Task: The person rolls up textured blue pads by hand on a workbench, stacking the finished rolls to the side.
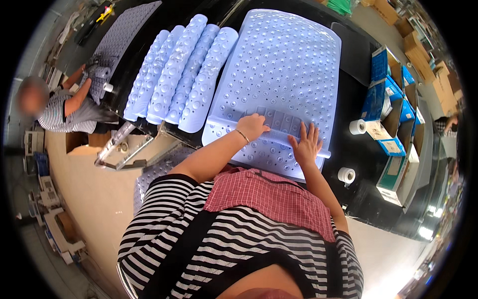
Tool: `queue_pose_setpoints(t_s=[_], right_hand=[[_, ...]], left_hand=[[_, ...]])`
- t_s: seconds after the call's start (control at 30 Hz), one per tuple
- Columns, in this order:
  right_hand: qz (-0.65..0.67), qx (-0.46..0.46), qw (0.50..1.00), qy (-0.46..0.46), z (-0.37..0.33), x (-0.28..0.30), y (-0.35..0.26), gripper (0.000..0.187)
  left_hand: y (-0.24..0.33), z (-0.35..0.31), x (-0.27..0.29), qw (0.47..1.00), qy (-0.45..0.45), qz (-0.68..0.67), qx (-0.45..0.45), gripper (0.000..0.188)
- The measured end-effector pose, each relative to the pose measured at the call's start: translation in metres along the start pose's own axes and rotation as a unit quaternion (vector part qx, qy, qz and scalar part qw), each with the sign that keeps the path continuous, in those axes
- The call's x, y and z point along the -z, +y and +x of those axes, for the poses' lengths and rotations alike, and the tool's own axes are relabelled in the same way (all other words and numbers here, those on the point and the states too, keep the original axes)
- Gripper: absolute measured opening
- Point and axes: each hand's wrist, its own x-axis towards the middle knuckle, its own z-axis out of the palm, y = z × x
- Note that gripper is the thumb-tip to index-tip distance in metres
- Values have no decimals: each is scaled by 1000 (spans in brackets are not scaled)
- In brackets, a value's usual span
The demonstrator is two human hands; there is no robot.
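A light blue bath mat [284, 60] covered in suction cups lies spread in front of me. A narrow bluish ridge, like a roll or fold, runs across its near part. My left hand [252, 127], with a bracelet at the wrist, is closed over this ridge, fingers bent. Lying on the ridge's right part, my right hand [306, 144] is open with fingers spread. Between the hands, a greyish, see-through panelled strip [279, 120] rests on the mat. What lies under my palms is hidden.
Several rolled blue mats [172, 74] lie to the left. On the right stand white rolls [357, 127], [346, 175] and open blue cartons [393, 104]. A dark flat sheet [352, 55] lies beside the mat. Far left, another person [64, 109] handles a greyish mat [124, 32].
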Motion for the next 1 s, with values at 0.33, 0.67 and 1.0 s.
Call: queue_pose_setpoints(t_s=[0.33,0.67,1.0], right_hand=[[-3,1,1000,-4,3,-6,5,83],[38,-30,999,11,6,-11,3,91],[76,-28,996,27,9,-6,6,91]], left_hand=[[-4,-40,21,978,97,185,22,66],[-9,-23,16,986,88,119,72,68],[-45,-12,-26,951,208,93,-207,21]])
